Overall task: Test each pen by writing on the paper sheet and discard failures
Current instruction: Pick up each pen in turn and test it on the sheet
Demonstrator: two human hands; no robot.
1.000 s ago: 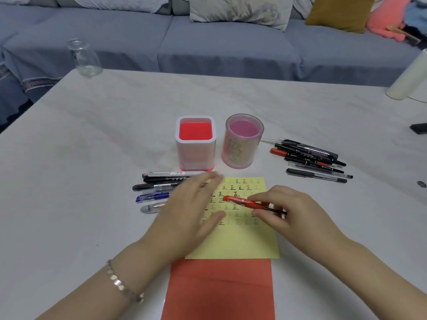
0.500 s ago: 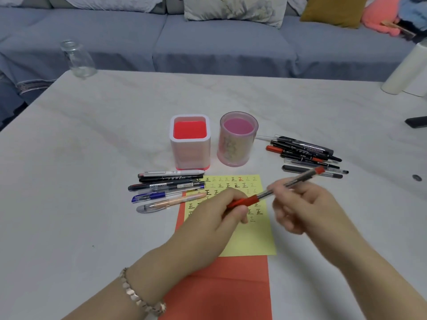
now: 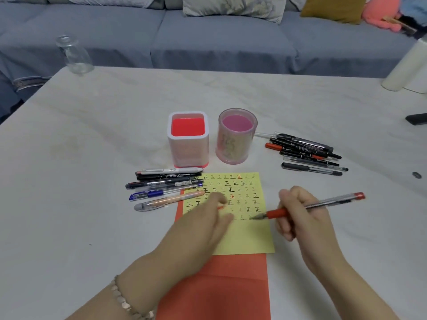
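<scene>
Head view: right hand (image 3: 307, 225) pinches the red pen (image 3: 323, 203). Its tip is at the yellow paper sheet (image 3: 245, 236), just left of the grip. Step looks like the test stroke; next needs the tip on a blank spot. Left hand (image 3: 203, 227) rests on the sheet, blurred, grip unclear. Square holder (image 3: 188, 144) and round cup (image 3: 236, 137), beyond the grip, look empty.

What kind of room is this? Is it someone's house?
Most likely a living room in a home. A long blue-grey sofa with loose cushions runs behind a pale table, and a glass bottle stands at the table's far corner.
</scene>
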